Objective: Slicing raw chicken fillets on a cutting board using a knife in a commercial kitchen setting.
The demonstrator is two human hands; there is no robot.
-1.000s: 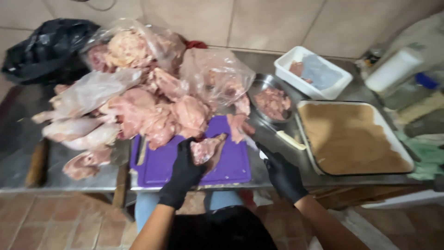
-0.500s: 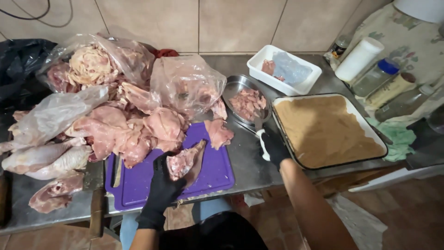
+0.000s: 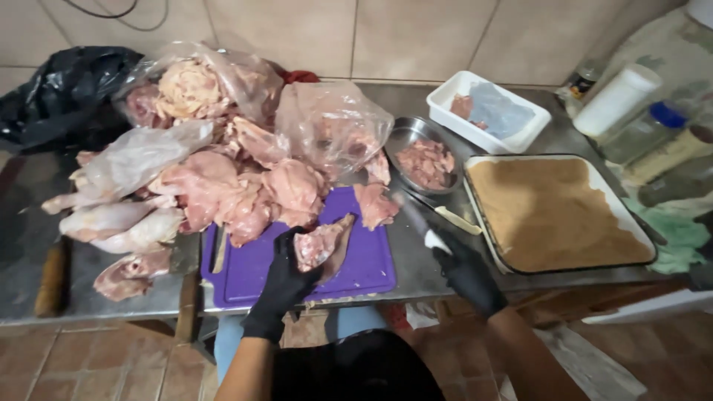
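While my left hand (image 3: 286,278) grips the raw chicken piece (image 3: 321,245), slippery and soft, I pinch its bony edge at 6 o'clock; right hand (image 3: 468,273) closed on the knife (image 3: 416,217).

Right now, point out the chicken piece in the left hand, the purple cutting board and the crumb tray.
chicken piece (image 3: 321,245), head view, meaty middle.
purple cutting board (image 3: 368,260), head view, bare right part.
crumb tray (image 3: 486,241), head view, left rim.

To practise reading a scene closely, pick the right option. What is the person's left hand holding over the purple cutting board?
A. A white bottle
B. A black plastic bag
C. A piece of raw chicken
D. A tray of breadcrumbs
C: the gloved left hand grips a piece of raw chicken above the purple cutting board; the other things lie elsewhere on the table.
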